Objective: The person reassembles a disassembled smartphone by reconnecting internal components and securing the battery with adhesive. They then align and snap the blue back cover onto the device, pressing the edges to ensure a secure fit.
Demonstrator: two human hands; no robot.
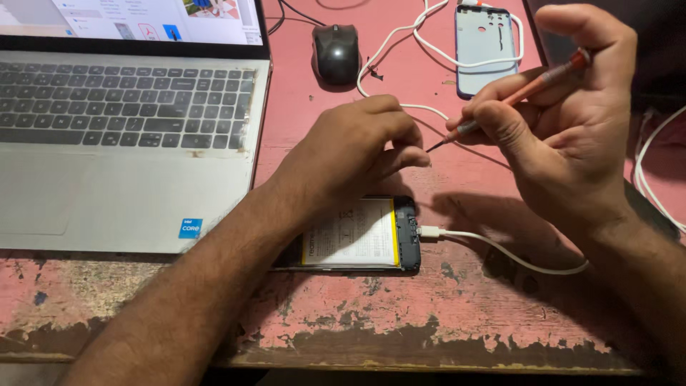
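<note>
Peeling pink tabletop (429, 322) fills the lower frame. At centre lies an opened phone (371, 236), battery exposed, a white cable (500, 250) plugged into its right end. Left hand (343, 154) rests curled, fingers closed, on the phone's upper edge. Right hand (564, 121), centre right, pinches an orange screwdriver (522, 93), tip pointing down-left. Laptop (121, 143) upper left; mouse (336, 53) and blue back cover (486, 46) at top.

opened phone (371, 236): back off, battery exposed, flat, right of laptop (128, 143) | orange screwdriver (522, 93): tilted, tip down, above phone
</note>
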